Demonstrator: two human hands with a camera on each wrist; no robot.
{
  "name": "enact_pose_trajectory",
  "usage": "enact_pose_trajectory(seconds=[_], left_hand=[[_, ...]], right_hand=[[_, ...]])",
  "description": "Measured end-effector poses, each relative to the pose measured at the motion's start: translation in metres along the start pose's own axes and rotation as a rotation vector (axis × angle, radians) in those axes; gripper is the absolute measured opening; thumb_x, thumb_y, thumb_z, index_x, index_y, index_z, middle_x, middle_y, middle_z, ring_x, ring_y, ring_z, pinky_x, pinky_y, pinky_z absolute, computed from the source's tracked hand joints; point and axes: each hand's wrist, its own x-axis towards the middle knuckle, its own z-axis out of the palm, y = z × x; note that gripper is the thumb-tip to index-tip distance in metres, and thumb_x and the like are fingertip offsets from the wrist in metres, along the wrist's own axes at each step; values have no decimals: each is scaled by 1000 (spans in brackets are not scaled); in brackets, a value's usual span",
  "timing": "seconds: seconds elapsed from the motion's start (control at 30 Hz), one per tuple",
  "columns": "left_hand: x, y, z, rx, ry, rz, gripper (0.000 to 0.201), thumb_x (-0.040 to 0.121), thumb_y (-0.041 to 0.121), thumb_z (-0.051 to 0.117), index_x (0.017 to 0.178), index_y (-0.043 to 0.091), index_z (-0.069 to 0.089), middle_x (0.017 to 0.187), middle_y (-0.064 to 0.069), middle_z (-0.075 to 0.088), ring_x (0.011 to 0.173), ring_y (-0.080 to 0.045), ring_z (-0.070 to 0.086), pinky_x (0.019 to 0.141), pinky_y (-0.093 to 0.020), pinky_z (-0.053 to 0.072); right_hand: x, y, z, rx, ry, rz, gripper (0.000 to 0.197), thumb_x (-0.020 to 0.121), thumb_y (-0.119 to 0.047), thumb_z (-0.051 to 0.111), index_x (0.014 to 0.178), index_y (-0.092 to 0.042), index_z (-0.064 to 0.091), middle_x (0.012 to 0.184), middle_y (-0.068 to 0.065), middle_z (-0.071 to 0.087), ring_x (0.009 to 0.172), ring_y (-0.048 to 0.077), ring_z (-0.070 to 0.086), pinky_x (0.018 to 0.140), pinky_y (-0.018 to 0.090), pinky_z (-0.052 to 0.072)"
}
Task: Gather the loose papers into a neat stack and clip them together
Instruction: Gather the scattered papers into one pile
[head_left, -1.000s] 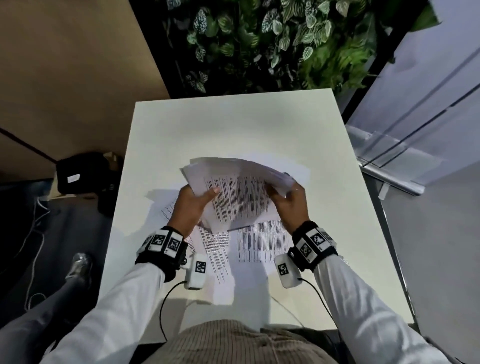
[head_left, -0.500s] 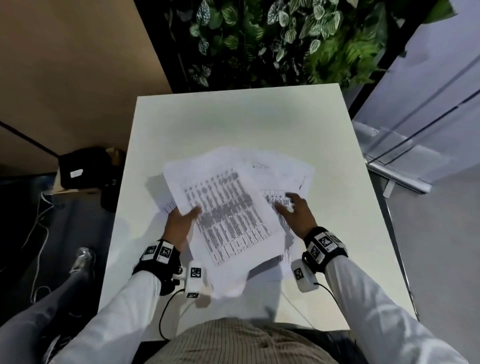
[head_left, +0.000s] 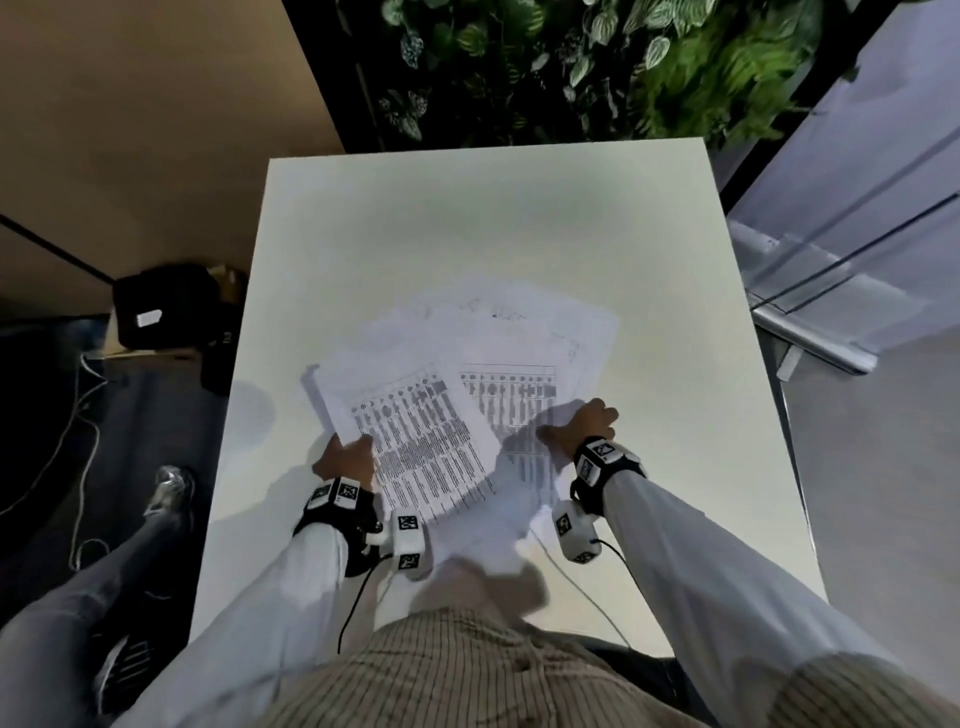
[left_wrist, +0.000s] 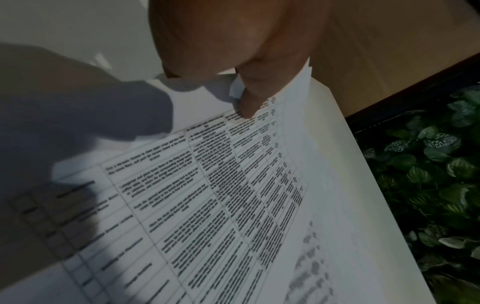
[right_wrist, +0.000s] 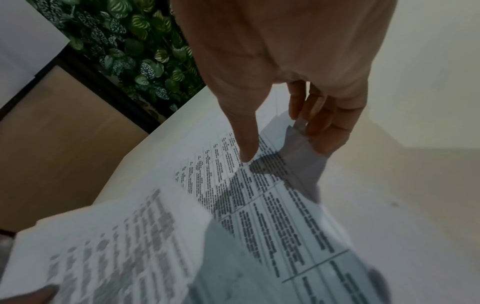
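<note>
Several printed sheets lie fanned out on the white table (head_left: 467, 234). The top sheet (head_left: 426, 447), printed with a table, slants over the others (head_left: 519, 332). My left hand (head_left: 345, 460) holds that top sheet at its left edge, thumb (left_wrist: 246, 102) on the print (left_wrist: 233, 205) and fingers hidden beneath. My right hand (head_left: 584, 423) pinches the right edge of a lower sheet (right_wrist: 272, 195), thumb (right_wrist: 244, 144) pressed on top and fingers (right_wrist: 324, 123) curled at the paper's edge. No clip is in view.
A wall of green leaves (head_left: 571, 67) stands behind the table's far edge. A black box (head_left: 161, 306) and cables lie on the floor to the left, near my leg (head_left: 104, 571). A glass partition (head_left: 831, 260) runs along the right.
The bundle that both hands held up a second ago now lies on the table, spread wider. My right hand has slid out to the right edge of the sheets.
</note>
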Motion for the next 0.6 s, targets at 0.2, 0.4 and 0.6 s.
enact_pose_trajectory(seconds=[0.2,0.4,0.6], left_hand=[[6,16,24,-207,-140,38,37,82,5,78,111,-9,62,103,-19,64,94,-33,66,80,-38,48],[-8,11,54,74,-318,190,73,75,30,77,141,9,52,139,-14,60,127,-33,58,107,-47,48],[-2,26,37,153,-29,123,44,79,22,73,122,22,63,134,-20,54,116,-41,59,102,-40,47]], right_hand=[[-5,-2,15,130,-82,-125,70,83,-18,80,137,2,41,140,22,45,126,38,54,90,32,45],[-17,5,29,61,-136,-236,41,93,-12,58,133,-5,55,126,21,62,114,37,63,89,35,51],[-16,4,23,266,120,-14,64,82,-18,74,137,-2,44,138,22,40,119,46,54,100,46,50]])
